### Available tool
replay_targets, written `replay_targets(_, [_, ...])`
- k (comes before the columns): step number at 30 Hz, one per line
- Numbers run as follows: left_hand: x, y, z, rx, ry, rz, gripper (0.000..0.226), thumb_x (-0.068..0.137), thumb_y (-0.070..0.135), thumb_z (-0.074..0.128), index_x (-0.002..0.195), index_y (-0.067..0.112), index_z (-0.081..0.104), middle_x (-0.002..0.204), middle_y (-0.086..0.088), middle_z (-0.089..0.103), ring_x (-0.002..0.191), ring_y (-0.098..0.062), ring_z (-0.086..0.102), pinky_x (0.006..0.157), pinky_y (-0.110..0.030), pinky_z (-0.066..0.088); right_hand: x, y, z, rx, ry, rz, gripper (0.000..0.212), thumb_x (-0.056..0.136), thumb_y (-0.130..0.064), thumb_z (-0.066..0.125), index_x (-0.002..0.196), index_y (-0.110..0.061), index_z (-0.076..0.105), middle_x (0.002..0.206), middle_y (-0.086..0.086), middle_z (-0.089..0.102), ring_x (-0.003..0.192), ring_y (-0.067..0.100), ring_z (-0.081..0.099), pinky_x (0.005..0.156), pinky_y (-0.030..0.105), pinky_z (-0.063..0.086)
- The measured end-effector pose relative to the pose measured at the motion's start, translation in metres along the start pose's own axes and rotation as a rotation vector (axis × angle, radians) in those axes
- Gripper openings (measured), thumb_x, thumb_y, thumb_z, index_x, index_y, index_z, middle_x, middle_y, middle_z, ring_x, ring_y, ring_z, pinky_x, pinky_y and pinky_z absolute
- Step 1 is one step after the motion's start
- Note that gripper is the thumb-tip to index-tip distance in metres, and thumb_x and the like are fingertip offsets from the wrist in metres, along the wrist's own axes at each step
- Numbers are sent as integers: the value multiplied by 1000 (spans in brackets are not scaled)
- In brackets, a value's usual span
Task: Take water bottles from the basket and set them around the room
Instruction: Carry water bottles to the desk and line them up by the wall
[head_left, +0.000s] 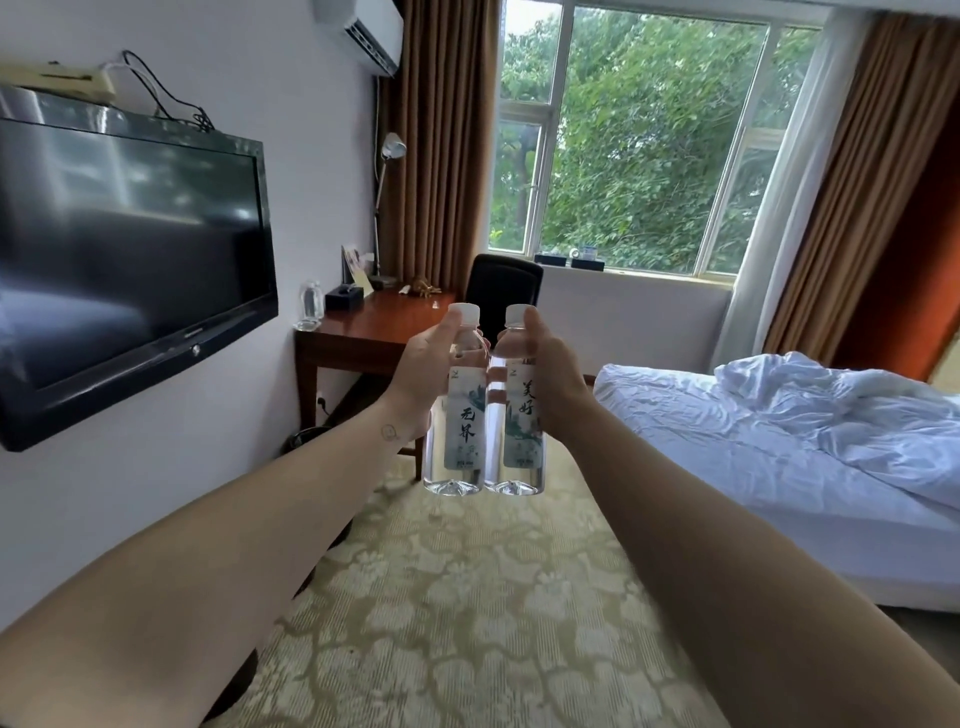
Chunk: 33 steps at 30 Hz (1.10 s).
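With the left hand (420, 375) gripping one water bottle (455, 434) and the right hand (551, 375) the other bottle (521, 434), I judged both wanted carrying level and setting down base-first, since they hung upright, side by side between the hands, short of the desk (375, 323) beyond the left hand.

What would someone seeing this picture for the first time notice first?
Dead centre, the left hand grips the left bottle and the right hand grips the right bottle, both upright and side by side. Next come the big window full of green trees behind, the black TV on the left wall and the rumpled white bed at right.
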<state>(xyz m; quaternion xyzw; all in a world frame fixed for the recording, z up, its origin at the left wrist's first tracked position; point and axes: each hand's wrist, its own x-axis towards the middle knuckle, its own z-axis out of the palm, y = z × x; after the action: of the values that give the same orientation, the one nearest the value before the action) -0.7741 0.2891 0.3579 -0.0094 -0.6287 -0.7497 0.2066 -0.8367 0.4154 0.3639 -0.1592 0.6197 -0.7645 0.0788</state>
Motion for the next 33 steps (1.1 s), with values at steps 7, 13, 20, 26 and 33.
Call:
replay_targets(7, [69,-2,-21,47,-49,38,44,98,48,45,87,8,61,75,-4,62,64,-17,61,61,-27,52,61,1,18,47,27,-21,49,95,-46,50,73,-6,68,63,13,64,55,29,62,57,40,55])
replay_targets(13, [114,-7,-42,15,-62,21,39,97,47,49,83,16,66,72,1,67,65,-14,66,62,-28,55,102,7,37,52,46,-45,50,96,-46,49,71,-7,68,59,8,65,59,30,61,61,41,54])
replay_targets(20, [148,-23,-57,23,-80,7,43,98,47,47,77,14,64,73,-2,63,65,-16,62,64,-29,52,135,22,44,28,77,-40,51,96,-46,49,69,-8,68,59,9,65,55,28,62,60,39,55])
replay_targets(26, [178,-40,-55,21,-86,-9,43,99,46,45,84,10,62,73,-2,64,66,-18,62,67,-32,51,165,33,36,3,75,-42,51,97,-46,48,72,-7,69,64,12,66,61,31,62,62,42,55])
replay_targets(33, [232,-60,-46,30,-90,4,44,98,48,46,81,11,61,73,-3,63,65,-18,62,66,-31,51,218,36,21,-13,87,-63,56,97,-44,48,59,-11,71,59,10,64,53,26,60,56,35,55])
